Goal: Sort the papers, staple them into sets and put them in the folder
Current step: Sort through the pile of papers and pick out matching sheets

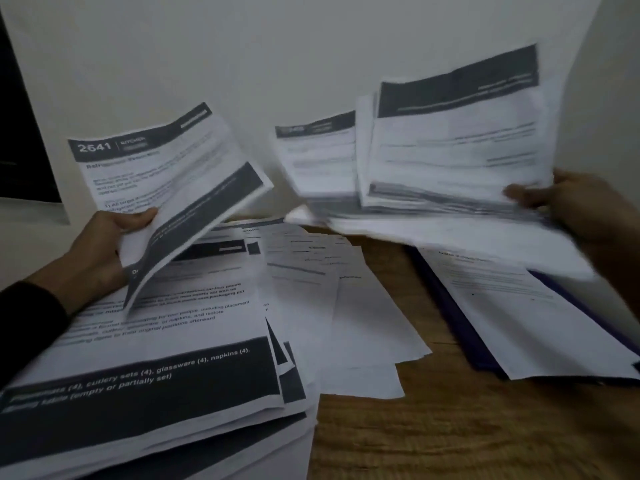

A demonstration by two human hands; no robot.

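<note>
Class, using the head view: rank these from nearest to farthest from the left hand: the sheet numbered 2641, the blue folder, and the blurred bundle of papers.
From the left hand:
1. Sheet numbered 2641, gripped in that hand.
2. Blurred bundle of papers, raised at right.
3. Blue folder, on the table's right side.

Printed papers (173,358) lie fanned across the table beside a dark folder (460,327).

Two bare hands, left hand (100,244) with a dark long sleeve (31,317), right hand (581,206) blurred

A wooden table (433,438) strewn with papers (166,358) is viewed close, forward and downward, from a single head-worn camera, facing a pale wall (311,46)
</note>
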